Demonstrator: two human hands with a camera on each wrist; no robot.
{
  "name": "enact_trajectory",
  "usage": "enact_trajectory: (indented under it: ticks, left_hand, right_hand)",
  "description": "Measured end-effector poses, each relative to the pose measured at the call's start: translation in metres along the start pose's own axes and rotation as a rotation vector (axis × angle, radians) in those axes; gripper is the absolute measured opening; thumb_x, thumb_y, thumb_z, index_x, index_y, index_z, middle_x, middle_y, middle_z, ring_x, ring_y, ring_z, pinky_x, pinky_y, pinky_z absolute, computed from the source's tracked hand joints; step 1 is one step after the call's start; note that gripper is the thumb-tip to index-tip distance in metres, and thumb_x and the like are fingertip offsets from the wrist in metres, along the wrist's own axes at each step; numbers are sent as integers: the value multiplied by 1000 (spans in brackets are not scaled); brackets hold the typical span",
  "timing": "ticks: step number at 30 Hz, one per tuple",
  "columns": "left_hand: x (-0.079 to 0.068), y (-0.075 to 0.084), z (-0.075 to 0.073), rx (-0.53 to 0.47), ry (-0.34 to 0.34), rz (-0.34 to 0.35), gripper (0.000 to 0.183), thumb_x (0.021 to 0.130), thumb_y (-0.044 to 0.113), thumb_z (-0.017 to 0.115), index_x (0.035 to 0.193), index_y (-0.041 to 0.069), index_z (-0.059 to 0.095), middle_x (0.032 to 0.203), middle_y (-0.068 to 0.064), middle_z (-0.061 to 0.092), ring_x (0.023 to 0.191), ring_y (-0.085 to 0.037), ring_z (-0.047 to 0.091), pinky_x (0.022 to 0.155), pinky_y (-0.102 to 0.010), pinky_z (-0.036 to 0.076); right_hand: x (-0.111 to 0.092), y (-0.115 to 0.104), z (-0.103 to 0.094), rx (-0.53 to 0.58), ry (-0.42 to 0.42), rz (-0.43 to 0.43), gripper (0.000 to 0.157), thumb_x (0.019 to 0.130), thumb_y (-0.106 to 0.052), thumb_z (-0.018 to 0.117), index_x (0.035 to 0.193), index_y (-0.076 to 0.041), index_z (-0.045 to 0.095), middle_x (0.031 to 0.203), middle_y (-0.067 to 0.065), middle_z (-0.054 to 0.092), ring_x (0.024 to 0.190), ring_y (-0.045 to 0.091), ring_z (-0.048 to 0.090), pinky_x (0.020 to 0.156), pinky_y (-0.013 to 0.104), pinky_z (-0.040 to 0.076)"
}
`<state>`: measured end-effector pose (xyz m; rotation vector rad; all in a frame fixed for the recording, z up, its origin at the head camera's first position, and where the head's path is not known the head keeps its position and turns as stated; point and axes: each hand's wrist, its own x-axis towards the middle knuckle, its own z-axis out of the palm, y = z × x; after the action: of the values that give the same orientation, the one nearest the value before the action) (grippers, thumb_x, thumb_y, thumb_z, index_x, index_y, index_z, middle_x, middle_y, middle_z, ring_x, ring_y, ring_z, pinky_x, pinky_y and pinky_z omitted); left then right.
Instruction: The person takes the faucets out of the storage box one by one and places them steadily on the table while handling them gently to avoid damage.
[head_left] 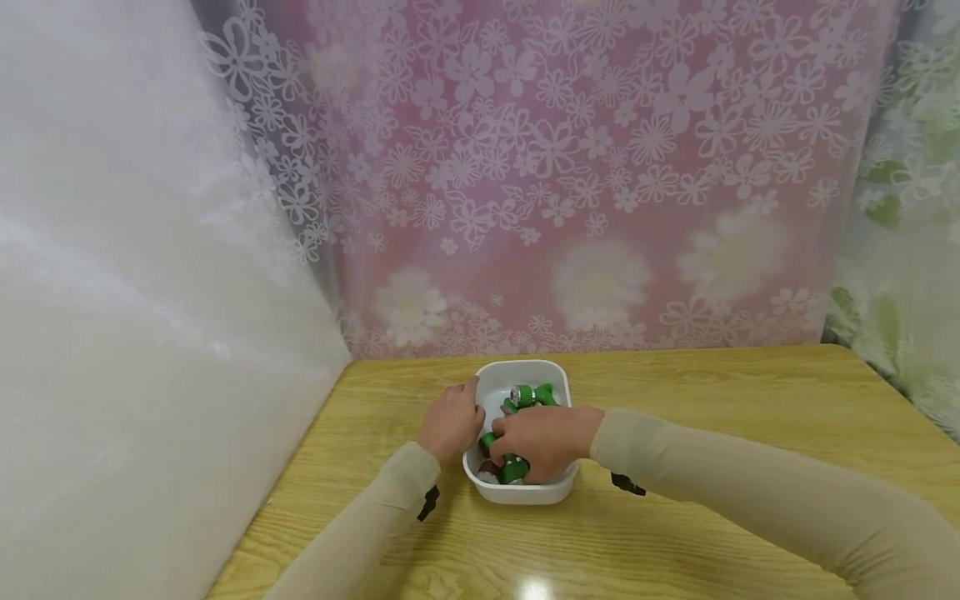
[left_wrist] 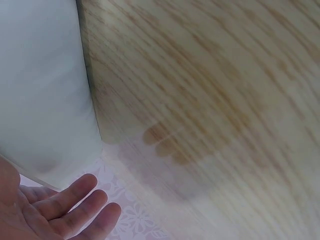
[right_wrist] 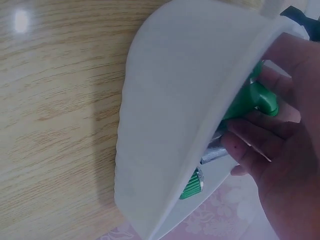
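Observation:
A white plastic basin (head_left: pixel 522 495) stands on the wooden table and holds several green pieces with silver, metal-looking ends. My left hand (head_left: pixel 452 421) holds the basin's left rim; in the left wrist view, its outer fingers (left_wrist: pixel 85 200) stretch past the basin's corner. Reaching in over the opposite rim, my right hand (head_left: pixel 543 437) curls its fingers about a green curved piece (right_wrist: pixel 252 100), partly hidden by the hand and basin wall. Another green piece (head_left: pixel 532 395) lies toward the basin's far end. A dark reddish piece (head_left: pixel 489 468) shows near the front.
The wooden table (head_left: pixel 712 392) extends to both sides of the basin. A pink flowered curtain (head_left: pixel 585 192) hangs behind it, a white sheet (head_left: pixel 150 292) at the left and a green-and-white curtain (head_left: pixel 892 275) at the right.

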<state>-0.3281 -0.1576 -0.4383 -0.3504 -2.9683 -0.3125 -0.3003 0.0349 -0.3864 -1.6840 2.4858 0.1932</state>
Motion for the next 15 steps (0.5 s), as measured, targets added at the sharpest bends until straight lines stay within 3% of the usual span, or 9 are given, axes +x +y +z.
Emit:
enact_trajectory:
  ticks: [15]
  left_hand:
    - [0, 2, 0, 19, -2, 8, 53, 102, 19, 51, 151, 2, 40, 129, -20, 64, 117, -33, 64, 89, -47, 56]
  right_hand:
    - [-8, 4, 5, 29, 82, -16, 40, 93, -45, 69, 132, -35, 65, 116, -9, 60, 93, 4, 51, 84, 29, 42]
